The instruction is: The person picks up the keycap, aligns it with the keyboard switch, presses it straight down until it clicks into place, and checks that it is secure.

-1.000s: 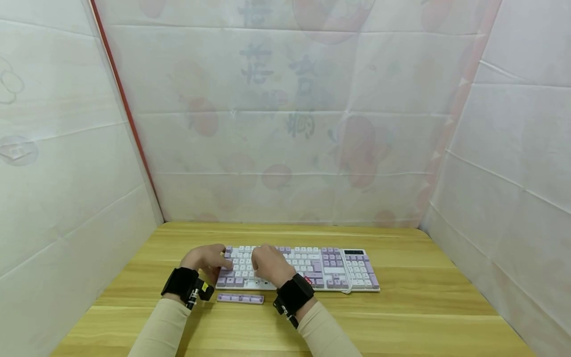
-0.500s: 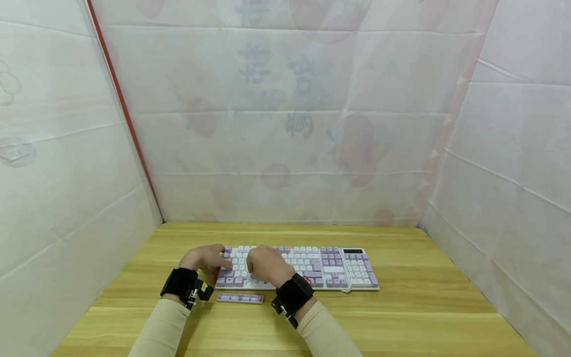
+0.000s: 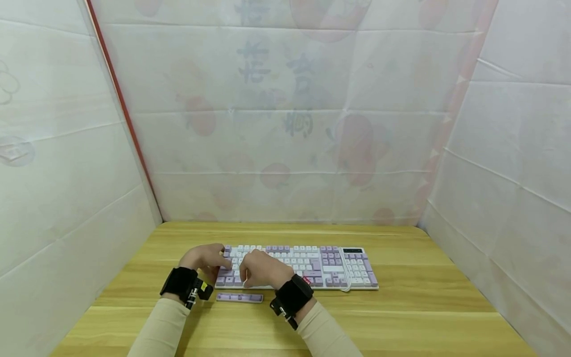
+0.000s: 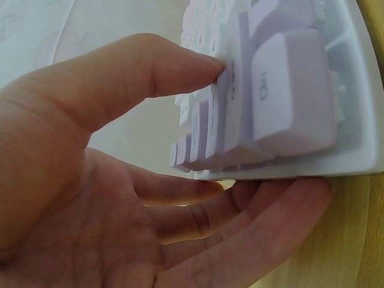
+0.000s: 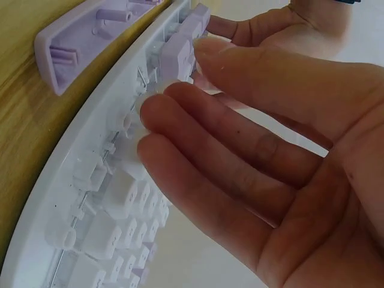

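A white keyboard point(image 3: 300, 267) with white and purple keycaps lies on the table. At its left end my left hand point(image 3: 206, 259) grips it; in the left wrist view the thumb point(image 4: 192, 71) rests on the purple side keys and the fingers lie along the edge. Over the front row, my right hand point(image 3: 265, 270) reaches down to the bare spacebar slot point(image 5: 114, 141), where a thin metal wire runs. Its slightly bent fingertips point(image 5: 157, 114) touch around there, and the thumb stands apart from them. A long purple spacebar keycap point(image 3: 240, 298) lies upside down in front of the keyboard.
A white cable point(image 3: 345, 270) lies folded across the keyboard's right part. The wooden table point(image 3: 401, 317) is enclosed by pale cloth walls point(image 3: 285, 148) at the back and both sides.
My right hand has slid left along the keyboard's front row, towards the left hand. The left hand, keyboard and spacebar keycap have stayed in place.
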Motion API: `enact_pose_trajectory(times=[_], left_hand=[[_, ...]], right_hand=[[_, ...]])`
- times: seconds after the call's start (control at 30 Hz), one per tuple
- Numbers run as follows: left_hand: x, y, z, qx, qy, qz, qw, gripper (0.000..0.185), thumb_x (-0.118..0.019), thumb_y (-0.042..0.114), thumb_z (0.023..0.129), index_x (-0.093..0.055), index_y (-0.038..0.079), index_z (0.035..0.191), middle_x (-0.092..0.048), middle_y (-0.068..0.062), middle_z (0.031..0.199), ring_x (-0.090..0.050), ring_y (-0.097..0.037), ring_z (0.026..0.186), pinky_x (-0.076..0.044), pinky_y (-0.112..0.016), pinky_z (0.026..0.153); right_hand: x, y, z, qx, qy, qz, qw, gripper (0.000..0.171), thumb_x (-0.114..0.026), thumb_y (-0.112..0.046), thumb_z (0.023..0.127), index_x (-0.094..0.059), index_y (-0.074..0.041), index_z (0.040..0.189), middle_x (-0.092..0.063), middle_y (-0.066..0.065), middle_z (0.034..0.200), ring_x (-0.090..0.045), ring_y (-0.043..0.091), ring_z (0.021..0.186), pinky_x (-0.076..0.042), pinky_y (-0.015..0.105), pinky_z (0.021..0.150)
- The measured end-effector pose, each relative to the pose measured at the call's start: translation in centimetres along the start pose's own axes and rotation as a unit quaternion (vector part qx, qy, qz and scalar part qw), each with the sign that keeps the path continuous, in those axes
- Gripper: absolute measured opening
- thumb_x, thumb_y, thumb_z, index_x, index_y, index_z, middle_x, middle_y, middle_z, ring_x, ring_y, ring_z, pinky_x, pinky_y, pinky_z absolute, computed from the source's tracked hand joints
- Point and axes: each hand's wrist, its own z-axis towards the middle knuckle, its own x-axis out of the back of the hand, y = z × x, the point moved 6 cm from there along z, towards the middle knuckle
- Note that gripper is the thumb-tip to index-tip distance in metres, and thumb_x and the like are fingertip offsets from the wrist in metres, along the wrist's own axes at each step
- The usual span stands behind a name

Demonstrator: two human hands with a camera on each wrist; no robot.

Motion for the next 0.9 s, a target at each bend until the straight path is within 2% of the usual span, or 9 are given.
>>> enact_pose_trajectory(times=[0.17,0.2,0.23,0.4,0.43,0.53,0.73,0.9], left_hand=[[0.1,0.0,0.1,-0.004,0.004,0.009,0.9999,0.066,-0.068,0.02,0.082,-0.038,-0.007,0.134,-0.06,-0.016,0.098,-0.064,-0.023,0.08,-0.057,-0.039,0.068],[0.1,0.0,0.1,-0.003,0.005,0.008,1.0,0.065,-0.068,0.02,0.082,-0.039,-0.006,0.133,-0.06,-0.015,0.098,-0.064,-0.023,0.079,-0.057,-0.038,0.068],[0.1,0.0,0.1,-0.003,0.005,0.007,1.0,0.065,-0.069,0.02,0.082,-0.039,-0.006,0.133,-0.06,-0.015,0.098,-0.064,-0.023,0.079,-0.057,-0.038,0.068],[0.0,-0.2,0.1,0.0,0.006,0.002,1.0,0.058,-0.069,0.019,0.081,-0.043,-0.004,0.128,-0.061,-0.014,0.097,-0.065,-0.023,0.079,-0.058,-0.038,0.068],[0.0,-0.1,0.2,0.001,0.006,0.001,1.0,0.055,-0.069,0.019,0.082,-0.044,-0.003,0.126,-0.061,-0.014,0.096,-0.065,-0.023,0.079,-0.058,-0.038,0.068],[-0.1,-0.1,0.1,0.003,0.004,-0.003,1.0,0.047,-0.068,0.018,0.082,-0.047,-0.001,0.119,-0.062,-0.015,0.095,-0.065,-0.023,0.078,-0.058,-0.039,0.068],[-0.1,0.0,0.2,0.005,-0.001,-0.009,0.9999,0.045,-0.067,0.016,0.082,-0.047,-0.002,0.118,-0.062,-0.016,0.094,-0.066,-0.024,0.078,-0.059,-0.039,0.067],[0.0,0.0,0.2,0.008,-0.006,-0.016,0.9998,0.046,-0.067,0.016,0.082,-0.046,-0.002,0.119,-0.061,-0.016,0.095,-0.066,-0.025,0.078,-0.059,-0.04,0.067]], right_hand=[[-0.1,-0.5,-0.1,0.003,-0.006,0.002,1.0,0.007,-0.081,-0.015,0.074,-0.074,-0.017,0.073,-0.065,-0.012,0.07,-0.053,-0.002,0.06,-0.047,0.012,0.058],[-0.2,-0.5,-0.2,0.001,-0.007,-0.003,1.0,0.008,-0.081,-0.016,0.074,-0.074,-0.018,0.072,-0.065,-0.012,0.068,-0.053,-0.003,0.059,-0.05,0.014,0.066],[-0.2,-0.6,-0.2,-0.002,-0.007,-0.007,1.0,0.009,-0.081,-0.016,0.074,-0.073,-0.018,0.07,-0.064,-0.013,0.067,-0.052,-0.003,0.058,-0.051,0.014,0.066],[-0.7,-0.6,-0.5,-0.039,-0.02,-0.034,0.998,0.019,-0.082,-0.017,0.072,-0.068,-0.021,0.06,-0.059,-0.015,0.06,-0.052,-0.001,0.053,-0.05,0.016,0.058],[-0.8,-0.5,-0.5,-0.049,-0.025,-0.035,0.998,0.021,-0.083,-0.016,0.071,-0.066,-0.021,0.059,-0.058,-0.014,0.059,-0.051,0.0,0.053,-0.045,0.016,0.049],[-1.2,-0.4,-0.6,-0.07,-0.03,-0.044,0.996,0.026,-0.084,-0.017,0.068,-0.062,-0.022,0.055,-0.056,-0.014,0.057,-0.051,0.002,0.051,-0.043,0.017,0.046],[-1.9,-0.6,-0.7,-0.078,-0.034,-0.053,0.995,0.028,-0.088,-0.021,0.063,-0.061,-0.023,0.054,-0.057,-0.015,0.058,-0.051,0.002,0.052,-0.043,0.017,0.045],[-2.1,-0.5,-0.6,-0.091,-0.044,-0.068,0.993,0.026,-0.086,-0.018,0.067,-0.062,-0.022,0.058,-0.058,-0.013,0.064,-0.051,0.002,0.055,-0.044,0.018,0.049]])
